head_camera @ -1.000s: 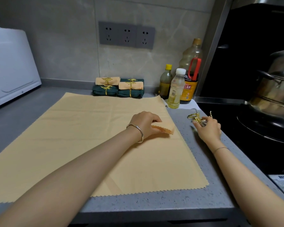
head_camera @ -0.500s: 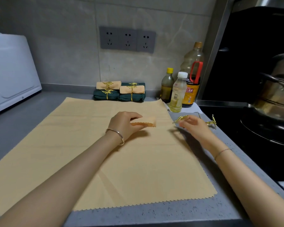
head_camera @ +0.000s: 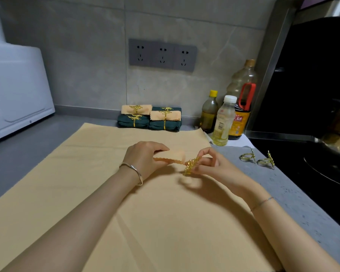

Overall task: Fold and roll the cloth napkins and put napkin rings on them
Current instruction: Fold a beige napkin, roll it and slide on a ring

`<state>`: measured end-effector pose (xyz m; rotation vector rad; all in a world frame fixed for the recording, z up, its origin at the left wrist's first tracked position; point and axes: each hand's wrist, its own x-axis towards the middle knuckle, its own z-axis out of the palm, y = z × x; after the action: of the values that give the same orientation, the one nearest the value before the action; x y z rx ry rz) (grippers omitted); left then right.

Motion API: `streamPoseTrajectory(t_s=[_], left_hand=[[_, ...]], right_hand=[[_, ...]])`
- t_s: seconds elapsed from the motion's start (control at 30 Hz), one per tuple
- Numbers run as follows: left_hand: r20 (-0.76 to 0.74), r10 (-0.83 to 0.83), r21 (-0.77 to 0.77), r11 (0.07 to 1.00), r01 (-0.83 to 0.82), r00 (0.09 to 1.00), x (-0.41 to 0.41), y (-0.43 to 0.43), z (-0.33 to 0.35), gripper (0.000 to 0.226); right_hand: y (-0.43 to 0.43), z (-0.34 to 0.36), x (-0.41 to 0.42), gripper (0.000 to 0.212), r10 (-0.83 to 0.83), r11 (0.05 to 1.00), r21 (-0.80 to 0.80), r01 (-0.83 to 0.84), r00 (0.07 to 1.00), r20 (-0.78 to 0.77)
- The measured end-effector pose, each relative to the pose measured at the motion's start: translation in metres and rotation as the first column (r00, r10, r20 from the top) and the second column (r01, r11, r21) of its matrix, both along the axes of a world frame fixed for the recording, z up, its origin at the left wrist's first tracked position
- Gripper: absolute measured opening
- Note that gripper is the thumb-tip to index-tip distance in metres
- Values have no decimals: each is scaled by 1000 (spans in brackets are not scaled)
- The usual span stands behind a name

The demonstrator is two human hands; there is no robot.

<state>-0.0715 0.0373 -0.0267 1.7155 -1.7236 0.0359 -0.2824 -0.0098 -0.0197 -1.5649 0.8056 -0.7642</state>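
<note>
Both hands meet above the big peach cloth (head_camera: pixel 86 183) spread on the grey counter (head_camera: pixel 283 183). The left hand (head_camera: pixel 143 160) grips 1 small rolled peach napkin (head_camera: pixel 170 156), fingers curled round its left half, the roll lying roughly level. The right hand (head_camera: pixel 210 163) pinches 1 gold leaf-shaped ring (head_camera: pixel 191 164) between thumb and fingertips, right at the napkin's right end; whether the ring has gone over the end cannot be told. Each wrist carries 1 bracelet.

2 more gold rings (head_camera: pixel 247 157) lie on the bare counter to the right, just beside each other, near the black stove. At the back wall sits a stack of finished rolls (head_camera: pixel 149 119): 2 peach ones on top of at least 2 dark green ones, each banded in gold. Right of the stack stand 3 bottles (head_camera: pixel 223 122), close together. Above them is a plate of 3 sockets (head_camera: pixel 162 54)
</note>
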Motion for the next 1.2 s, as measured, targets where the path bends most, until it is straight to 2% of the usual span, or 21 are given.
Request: streamPoseTrajectory(t_s=[0.1, 0.3, 0.6, 0.77, 1.0, 1.2], left_hand=[[-1, -3, -23, 1000, 3, 1000, -2, 1, 0, 29], [-15, -40, -53, 998, 39, 999, -7, 4, -1, 32], [-5, -47, -31, 998, 46, 999, -7, 5, -1, 33], [0, -118, -24, 993, 118, 993, -12, 7, -1, 30], [-35, -178, 38, 983, 179, 983, -12, 6, -3, 30], [-133, -250, 113, 958, 265, 959, -18, 7, -7, 31]], right_hand=[[0, -3, -1, 38, -30, 999, -22, 30, 1000, -8], [1, -7, 2, 38, -21, 998, -57, 13, 989, -149], [1, -9, 1, 35, -35, 999, 28, 33, 998, 45], [2, -10, 3, 32, -62, 997, 60, 56, 993, 100], [4, -9, 5, 44, -62, 998, 26, 61, 997, 48], [7, -14, 7, 49, -7, 1000, 21, 8, 999, -34]])
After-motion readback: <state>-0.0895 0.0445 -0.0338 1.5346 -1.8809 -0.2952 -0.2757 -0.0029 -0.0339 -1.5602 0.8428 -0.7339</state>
